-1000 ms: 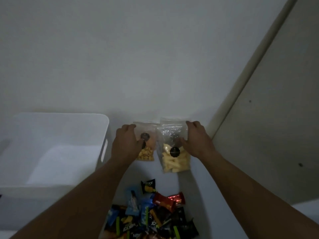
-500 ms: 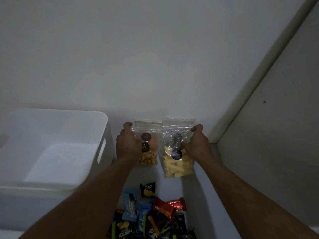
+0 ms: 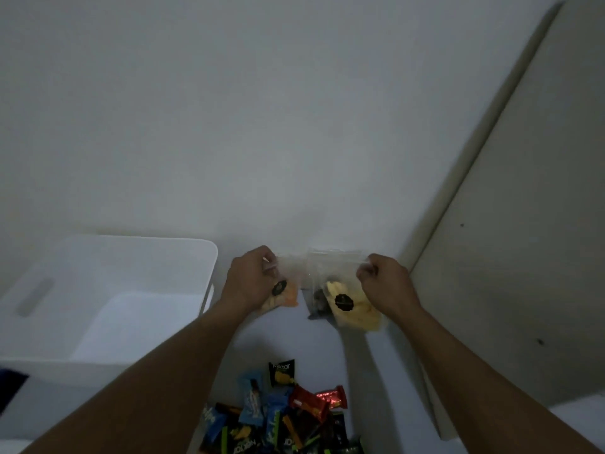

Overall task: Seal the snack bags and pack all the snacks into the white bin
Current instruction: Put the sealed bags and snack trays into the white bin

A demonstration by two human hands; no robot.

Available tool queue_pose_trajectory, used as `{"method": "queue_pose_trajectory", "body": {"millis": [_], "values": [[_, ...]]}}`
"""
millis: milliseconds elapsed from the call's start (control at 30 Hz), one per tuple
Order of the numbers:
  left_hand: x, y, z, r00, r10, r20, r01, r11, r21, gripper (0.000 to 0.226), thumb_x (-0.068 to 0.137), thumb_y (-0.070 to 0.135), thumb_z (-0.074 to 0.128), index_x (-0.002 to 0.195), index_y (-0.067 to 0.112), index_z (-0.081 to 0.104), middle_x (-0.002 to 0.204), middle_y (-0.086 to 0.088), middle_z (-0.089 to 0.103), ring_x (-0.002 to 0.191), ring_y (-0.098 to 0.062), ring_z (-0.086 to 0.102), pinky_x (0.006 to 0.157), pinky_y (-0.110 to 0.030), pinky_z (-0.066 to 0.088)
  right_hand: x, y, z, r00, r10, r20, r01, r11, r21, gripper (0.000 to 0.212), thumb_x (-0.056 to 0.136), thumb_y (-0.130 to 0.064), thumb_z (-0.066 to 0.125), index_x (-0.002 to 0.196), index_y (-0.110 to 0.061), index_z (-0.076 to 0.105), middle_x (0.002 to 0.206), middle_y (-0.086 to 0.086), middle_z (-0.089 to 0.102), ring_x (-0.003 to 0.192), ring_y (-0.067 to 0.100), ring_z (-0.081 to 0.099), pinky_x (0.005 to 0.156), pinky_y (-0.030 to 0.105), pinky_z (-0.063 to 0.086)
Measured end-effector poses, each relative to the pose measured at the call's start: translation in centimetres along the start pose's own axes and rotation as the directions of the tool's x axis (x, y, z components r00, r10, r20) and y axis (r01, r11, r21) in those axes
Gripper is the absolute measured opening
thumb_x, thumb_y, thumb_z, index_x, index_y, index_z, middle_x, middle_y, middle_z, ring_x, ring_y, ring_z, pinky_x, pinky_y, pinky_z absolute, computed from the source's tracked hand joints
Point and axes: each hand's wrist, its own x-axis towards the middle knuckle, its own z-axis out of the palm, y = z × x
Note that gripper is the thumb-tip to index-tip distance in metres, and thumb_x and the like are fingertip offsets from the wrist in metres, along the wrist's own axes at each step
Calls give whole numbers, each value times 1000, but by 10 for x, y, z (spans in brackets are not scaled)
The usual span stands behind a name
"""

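Observation:
Two clear zip bags stand side by side against the wall. The left bag (image 3: 287, 293) holds orange snacks and has a round black sticker. My left hand (image 3: 250, 279) pinches its top left corner. The right bag (image 3: 348, 303) holds pale yellow sticks and has the same sticker. My right hand (image 3: 384, 281) pinches its top right corner. The white bin (image 3: 108, 290) stands at the left, and I see nothing in it. A pile of small wrapped snacks (image 3: 281, 417) lies on the surface at the bottom centre.
A white wall (image 3: 229, 126) rises right behind the bags. A beige panel with a door-like edge (image 3: 510, 257) stands at the right. The white surface (image 3: 294, 339) runs between the bin and that panel.
Both hands have moved from the bags' sides up to the top corners, and their fingers now pinch the zip strips. The view has tilted slightly.

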Motion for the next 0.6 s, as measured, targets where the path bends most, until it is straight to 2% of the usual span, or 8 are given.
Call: {"method": "queue_pose_trajectory", "body": {"millis": [100,200,300,367,400,467,600], "values": [[-3,19,-27,998,65,23,-64,998,-27,28,84,5,61,95,29,71,85,-4,70,77,-20,65,70,-23,49,-4,-18,-25,996,-82,-35,81,995,-51,20,93,-17,48,75,-13,55,69,4,63,68,27,60,63,36,53],[-3,37,-59,991,135,17,-134,991,-11,30,89,9,59,108,27,73,104,0,70,94,-17,64,87,-27,51,-10,-44,-52,990,-128,-53,124,989,-77,18,93,-10,46,94,-24,58,86,-5,67,73,24,62,64,32,52],[-4,52,-94,980,199,14,-199,980,-17,22,90,12,60,105,19,75,107,2,74,94,-17,68,92,-31,53,-16,-75,-76,977,-211,-21,207,971,-120,48,92,-5,45,128,-37,49,81,-5,61,67,15,55,61,30,47],[-6,58,-119,973,227,36,-227,974,-11,19,90,12,61,101,16,75,102,0,74,91,-17,68,89,-33,54,-20,-99,-89,966,-256,38,259,950,-174,68,91,-2,44,144,-44,37,91,-4,56,78,15,54,66,30,45],[-8,59,-132,970,237,48,-238,971,2,19,90,11,60,99,16,75,99,-1,74,91,-18,68,87,-33,54,-22,-112,-94,961,-272,54,277,939,-206,69,92,-3,44,145,-45,36,97,-3,54,83,16,54,68,29,44],[-8,58,-157,967,245,63,-246,969,10,19,89,10,60,98,17,75,98,-1,73,92,-19,67,87,-36,55,-24,-135,-99,954,-295,43,297,929,-223,59,95,-7,43,143,-42,45,100,-1,53,85,17,54,68,27,42],[-8,47,-208,967,243,72,-243,970,4,22,91,13,61,103,25,74,107,-2,72,96,-20,68,89,-37,55,-33,-180,-98,942,-336,-24,324,923,-205,39,98,-14,45,129,-31,65,115,3,65,89,18,60,69,26,42]]}}
